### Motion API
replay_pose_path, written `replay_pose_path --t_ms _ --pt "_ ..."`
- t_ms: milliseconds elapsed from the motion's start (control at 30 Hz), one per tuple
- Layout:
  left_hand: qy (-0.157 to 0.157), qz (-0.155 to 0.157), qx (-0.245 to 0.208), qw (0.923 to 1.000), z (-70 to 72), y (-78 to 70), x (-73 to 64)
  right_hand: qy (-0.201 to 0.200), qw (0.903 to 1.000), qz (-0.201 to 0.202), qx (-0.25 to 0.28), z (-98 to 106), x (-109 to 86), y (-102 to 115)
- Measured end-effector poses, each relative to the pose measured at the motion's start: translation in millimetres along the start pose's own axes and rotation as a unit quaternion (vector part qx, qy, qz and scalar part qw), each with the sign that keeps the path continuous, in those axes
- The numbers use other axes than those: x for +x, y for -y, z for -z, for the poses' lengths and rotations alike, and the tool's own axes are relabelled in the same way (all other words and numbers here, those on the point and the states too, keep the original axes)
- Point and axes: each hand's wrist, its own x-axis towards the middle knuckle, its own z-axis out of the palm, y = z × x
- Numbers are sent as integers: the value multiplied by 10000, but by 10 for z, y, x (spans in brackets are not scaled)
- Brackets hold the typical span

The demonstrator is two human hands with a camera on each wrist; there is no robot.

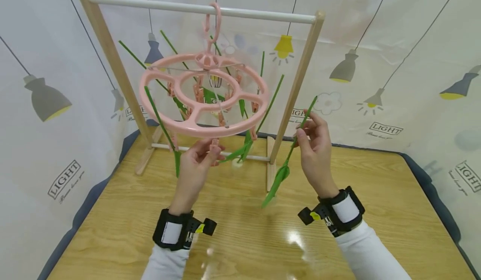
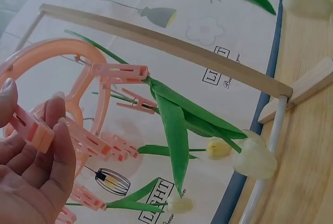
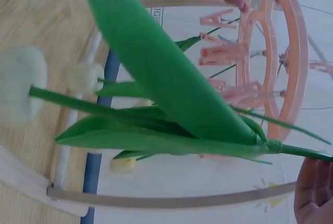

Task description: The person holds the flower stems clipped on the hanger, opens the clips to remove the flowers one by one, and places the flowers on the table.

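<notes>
My left hand (image 1: 191,167) pinches a pink clothespin (image 1: 215,144) under the near edge of a round pink clip hanger (image 1: 188,127). In the left wrist view, thumb and fingers press on that clothespin's ends. To the right, my right hand (image 1: 317,152) holds an artificial tulip by its green stem (image 1: 292,146), bloom end down. Its broad green leaves (image 3: 171,88) and white bloom (image 3: 21,86) fill the right wrist view. Other tulips hang upside down from the hanger's clips, among them one with a white bloom (image 2: 255,156) and one with a yellow bloom (image 2: 218,148).
The hanger's hook (image 1: 215,16) hangs over the white top rod (image 1: 263,14) of a wooden stand (image 1: 302,75). The stand rests on a wood-grain table (image 1: 233,238). Behind is a white cloth (image 1: 375,33) printed with lamps.
</notes>
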Motion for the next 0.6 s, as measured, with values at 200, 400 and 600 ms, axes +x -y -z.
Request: replay_pose_path --t_ms 200,400,600 --pt "-134 31 -63 9999 81 15 -4 18 9995 -204 -223 138 46 -53" --pt "-213 38 -116 9997 138 4 -6 85 9972 -420 -616 271 80 -128" --pt "-194 62 -161 9997 166 -4 -5 111 9923 -499 -1132 413 78 -257"
